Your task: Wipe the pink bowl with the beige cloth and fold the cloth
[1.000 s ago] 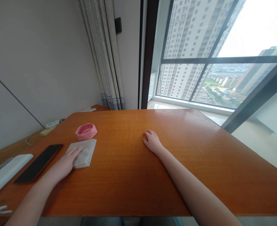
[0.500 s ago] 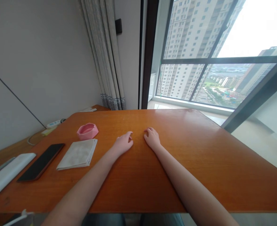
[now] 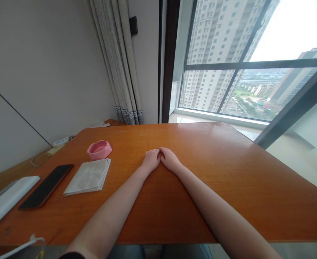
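Folded cloth (image 3: 88, 176) uncovered now, hands (image 3: 151, 160) (image 3: 170, 159) brought together

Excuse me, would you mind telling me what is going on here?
A person has their left hand and right hand together on the wooden table; neither appears to hold anything. To their left lies a folded cloth, with a pink dish just beyond it and a flat dark object beside it.

- We get daylight from the far-right window (image 3: 239, 66), its sky (image 3: 295, 28) blown white.
- We see a pale sheen on the tabletop (image 3: 236, 165) at far right.
- We find the left wall (image 3: 45, 64) dim.
- We notice soft shadow beside the right arm (image 3: 212, 205), and wide-angle stretching toward the edges.
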### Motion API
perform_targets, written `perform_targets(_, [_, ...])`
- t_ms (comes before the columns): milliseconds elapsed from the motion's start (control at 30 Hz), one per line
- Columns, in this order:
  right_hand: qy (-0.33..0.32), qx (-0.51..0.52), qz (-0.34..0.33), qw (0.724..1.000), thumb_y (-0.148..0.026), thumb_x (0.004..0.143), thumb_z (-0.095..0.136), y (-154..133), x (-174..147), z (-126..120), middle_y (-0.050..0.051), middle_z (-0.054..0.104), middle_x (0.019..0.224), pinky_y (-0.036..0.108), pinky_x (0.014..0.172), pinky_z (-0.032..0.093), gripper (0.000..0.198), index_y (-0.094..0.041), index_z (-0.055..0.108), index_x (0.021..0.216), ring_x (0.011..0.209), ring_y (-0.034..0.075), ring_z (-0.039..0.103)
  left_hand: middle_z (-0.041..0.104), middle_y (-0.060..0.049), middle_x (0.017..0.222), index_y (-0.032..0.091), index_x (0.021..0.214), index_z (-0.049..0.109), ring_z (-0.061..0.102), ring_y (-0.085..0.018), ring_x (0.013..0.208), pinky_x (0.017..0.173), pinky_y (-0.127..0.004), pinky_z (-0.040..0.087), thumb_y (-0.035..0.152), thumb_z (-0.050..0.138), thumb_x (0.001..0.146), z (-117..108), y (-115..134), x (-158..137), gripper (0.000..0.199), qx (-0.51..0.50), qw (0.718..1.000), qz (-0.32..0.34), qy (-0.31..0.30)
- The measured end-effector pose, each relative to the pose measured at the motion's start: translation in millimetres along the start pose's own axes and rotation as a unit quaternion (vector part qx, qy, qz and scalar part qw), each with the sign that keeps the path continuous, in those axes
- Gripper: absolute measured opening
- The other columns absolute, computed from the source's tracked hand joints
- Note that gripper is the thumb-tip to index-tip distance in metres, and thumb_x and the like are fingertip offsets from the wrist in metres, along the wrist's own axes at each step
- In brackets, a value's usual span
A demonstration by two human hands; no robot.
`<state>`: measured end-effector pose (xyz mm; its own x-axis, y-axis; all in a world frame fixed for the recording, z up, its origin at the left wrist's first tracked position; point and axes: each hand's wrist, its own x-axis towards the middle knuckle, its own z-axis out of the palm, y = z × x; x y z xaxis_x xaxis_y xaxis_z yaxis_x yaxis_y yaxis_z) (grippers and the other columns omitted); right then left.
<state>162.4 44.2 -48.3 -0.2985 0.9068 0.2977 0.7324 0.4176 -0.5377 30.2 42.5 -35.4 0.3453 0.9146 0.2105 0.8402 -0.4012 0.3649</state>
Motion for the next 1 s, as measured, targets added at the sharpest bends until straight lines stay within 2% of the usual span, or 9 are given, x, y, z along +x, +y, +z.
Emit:
perform_targets(600, [0.005, 0.003, -0.014, 1.0, -0.009, 0.078, 0.043, 2.8, 0.8, 0.9, 0.01, 0.062, 0.109, 0.03, 0.096, 0.039, 0.034, -0.016, 0.056, 0.108, 0.103, 0.019, 0.054, 0.066, -0.007, 0.1, 0.019, 0.101, 0.06, 0.06, -0.021, 0.093, 0.082, -0.032, 0.045, 0.017, 0.04, 0.085, 6.7, -3.6, -0.6, 0.026, -0.015, 0.999, 0.027, 0.024])
perform_targets(700, [0.005, 0.013, -0.018, 1.0, -0.009, 0.078, 0.043, 6.2, 2.1, 2.7, 0.009, 0.063, 0.108, 0.031, 0.096, 0.039, 0.034, -0.016, 0.057, 0.107, 0.103, 0.019, 0.055, 0.067, -0.006, 0.095, 0.02, 0.095, 0.062, 0.061, -0.019, 0.088, 0.079, -0.03, 0.045, 0.017, 0.043, 0.084, 5.7, -3.1, 1.3, 0.023, -0.02, 0.999, 0.033, 0.026])
perform_targets(800, [0.017, 0.028, -0.014, 0.999, -0.012, 0.08, 0.044, 9.1, 2.7, 2.8, 0.01, 0.062, 0.113, 0.033, 0.098, 0.038, 0.034, -0.016, 0.056, 0.111, 0.107, 0.019, 0.054, 0.067, -0.005, 0.089, 0.02, 0.087, 0.064, 0.06, -0.018, 0.084, 0.082, -0.031, 0.044, 0.019, 0.046, 0.083, -17.9, -10.9, 1.9, 0.019, -0.003, 0.993, 0.01, 0.114])
perform_targets(867, [0.024, 0.038, -0.012, 0.999, -0.013, 0.081, 0.045, 9.8, 2.6, 1.5, 0.01, 0.062, 0.115, 0.035, 0.099, 0.038, 0.034, -0.016, 0.056, 0.113, 0.109, 0.02, 0.054, 0.065, -0.009, 0.095, 0.018, 0.094, 0.063, 0.057, -0.022, 0.094, 0.094, -0.04, 0.038, 0.02, 0.042, 0.086, -46.6, -27.0, -1.6, 0.022, 0.02, 0.979, -0.038, 0.2])
perform_targets(900, [0.024, 0.041, -0.012, 0.999, -0.013, 0.081, 0.045, 9.7, 2.5, 0.6, 0.009, 0.062, 0.114, 0.035, 0.099, 0.039, 0.033, -0.017, 0.057, 0.111, 0.109, 0.02, 0.055, 0.062, -0.013, 0.102, 0.015, 0.101, 0.06, 0.053, -0.027, 0.104, 0.1, -0.049, 0.031, 0.02, 0.039, 0.087, -62.0, -39.0, -5.1, 0.026, 0.029, 0.968, -0.068, 0.239])
perform_targets(933, [0.022, 0.042, -0.015, 0.999, -0.013, 0.081, 0.045, 9.4, 2.5, -0.3, 0.009, 0.063, 0.112, 0.035, 0.098, 0.039, 0.031, -0.018, 0.059, 0.108, 0.108, 0.019, 0.055, 0.059, -0.016, 0.109, 0.014, 0.106, 0.058, 0.047, -0.031, 0.112, 0.102, -0.055, 0.023, 0.021, 0.04, 0.087, -76.5, -53.2, -10.0, 0.027, 0.042, 0.953, -0.103, 0.281])
perform_targets(1000, [0.019, 0.044, -0.02, 0.999, -0.012, 0.08, 0.046, 8.7, 2.6, -1.9, 0.008, 0.064, 0.108, 0.034, 0.096, 0.041, 0.027, -0.019, 0.062, 0.102, 0.104, 0.019, 0.057, 0.056, -0.015, 0.117, 0.016, 0.111, 0.055, 0.043, -0.032, 0.118, 0.102, -0.059, 0.02, 0.027, 0.049, 0.084, -98.2, -85.5, -22.8, 0.03, 0.112, 0.895, -0.215, 0.375])
